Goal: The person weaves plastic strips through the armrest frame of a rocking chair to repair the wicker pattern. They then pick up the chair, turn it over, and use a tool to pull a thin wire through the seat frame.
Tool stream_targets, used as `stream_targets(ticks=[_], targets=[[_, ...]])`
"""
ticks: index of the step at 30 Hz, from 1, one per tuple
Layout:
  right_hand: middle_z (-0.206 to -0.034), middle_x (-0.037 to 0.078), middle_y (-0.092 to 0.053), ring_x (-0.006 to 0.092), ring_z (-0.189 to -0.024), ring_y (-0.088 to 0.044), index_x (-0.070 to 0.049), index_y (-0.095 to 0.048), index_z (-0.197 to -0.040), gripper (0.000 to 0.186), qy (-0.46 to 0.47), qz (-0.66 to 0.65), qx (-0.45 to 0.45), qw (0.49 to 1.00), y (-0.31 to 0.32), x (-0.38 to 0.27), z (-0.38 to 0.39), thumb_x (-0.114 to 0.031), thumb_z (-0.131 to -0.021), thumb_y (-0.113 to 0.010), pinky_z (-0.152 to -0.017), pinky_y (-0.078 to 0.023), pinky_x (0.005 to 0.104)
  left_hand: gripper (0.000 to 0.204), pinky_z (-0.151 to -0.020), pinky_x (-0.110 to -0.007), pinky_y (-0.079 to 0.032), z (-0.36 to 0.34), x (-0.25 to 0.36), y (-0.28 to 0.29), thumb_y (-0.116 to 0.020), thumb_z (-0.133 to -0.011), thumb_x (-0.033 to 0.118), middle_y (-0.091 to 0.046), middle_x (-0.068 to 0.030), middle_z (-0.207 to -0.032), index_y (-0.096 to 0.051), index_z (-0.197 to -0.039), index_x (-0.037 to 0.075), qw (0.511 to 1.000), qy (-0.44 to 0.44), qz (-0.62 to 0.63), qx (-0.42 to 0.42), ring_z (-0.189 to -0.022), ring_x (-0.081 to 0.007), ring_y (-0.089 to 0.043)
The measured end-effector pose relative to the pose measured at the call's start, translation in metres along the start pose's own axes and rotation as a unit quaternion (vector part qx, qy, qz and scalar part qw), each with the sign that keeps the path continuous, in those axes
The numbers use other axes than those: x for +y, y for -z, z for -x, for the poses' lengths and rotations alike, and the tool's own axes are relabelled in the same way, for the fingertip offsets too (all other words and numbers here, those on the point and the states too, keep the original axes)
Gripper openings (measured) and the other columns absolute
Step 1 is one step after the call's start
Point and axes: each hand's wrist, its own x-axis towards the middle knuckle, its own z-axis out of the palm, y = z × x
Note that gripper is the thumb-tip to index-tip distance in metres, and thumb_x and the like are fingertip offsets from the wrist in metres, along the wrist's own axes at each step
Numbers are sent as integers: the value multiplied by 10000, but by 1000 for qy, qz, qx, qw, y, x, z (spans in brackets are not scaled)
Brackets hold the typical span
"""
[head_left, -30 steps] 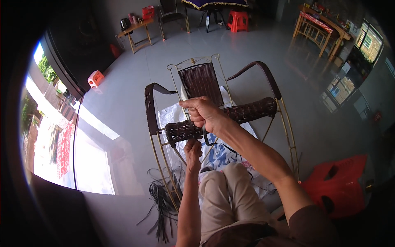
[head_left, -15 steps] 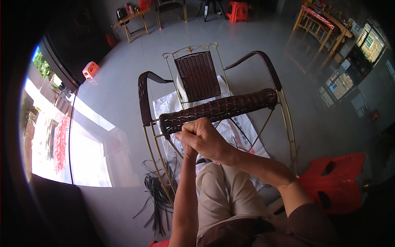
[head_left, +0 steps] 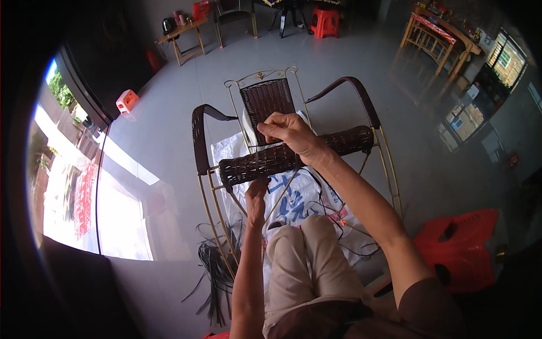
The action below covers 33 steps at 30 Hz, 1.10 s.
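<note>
In front of me stands a brass-coloured metal chair frame [head_left: 386,164] with a dark brown woven backrest [head_left: 265,96], wrapped armrests and a thick woven roll [head_left: 344,144] across the near end. My right hand [head_left: 291,135] is raised over the roll, closed on a thin dark strip [head_left: 257,150] that runs down to the weave. My left hand [head_left: 257,192] is at the underside of the roll near its left end, its fingers mostly hidden there. A printed white sack [head_left: 226,141] lies beneath the chair.
Loose dark strips [head_left: 212,265] lie at the lower left. A red plastic stool [head_left: 457,254] is at the right, a small one [head_left: 127,101] by the bright doorway. Farther back are a low table [head_left: 186,28], another red stool [head_left: 325,22] and wooden furniture [head_left: 440,39].
My right hand came down beside the left below the roll half a second ago and has now risen above it again, toward the backrest. My left hand stayed low at the roll's underside.
</note>
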Motion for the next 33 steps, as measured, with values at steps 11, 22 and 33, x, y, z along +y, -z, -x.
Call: stream_targets(ticks=[11, 22, 33], targets=[[-533, 15, -465, 95, -458, -455, -112, -423, -531, 403, -74, -268, -96, 956, -27, 13, 12, -330, -857, -512, -637, -436, 254, 181, -511, -199, -320, 4, 16, -15, -435, -810, 152, -379, 39, -590, -561, -812, 22, 988, 90, 111, 58, -529, -60, -357], [-487, -60, -277, 37, -477, -223, -98, -346, -517, 425, 26, -82, -26, 996, -75, 20, 59, -260, -855, -548, -430, -202, 225, 254, -358, -215, -210, -29, -6, -25, -371, -824, 285, -367, 43, -518, -473, -660, 119, 940, 67, 256, 217, -408, -79, -319], [-474, 20, -228, 83, -462, -226, -18, -324, -505, 460, 73, 120, 91, 986, -110, 34, 85, -241, -839, -547, -409, -227, 287, 278, -365, -210, -209, -2, 6, -23, -378, -836, 323, -357, 48, -524, -483, -682, 117, 962, 54, 178, 202, -417, -67, -312]])
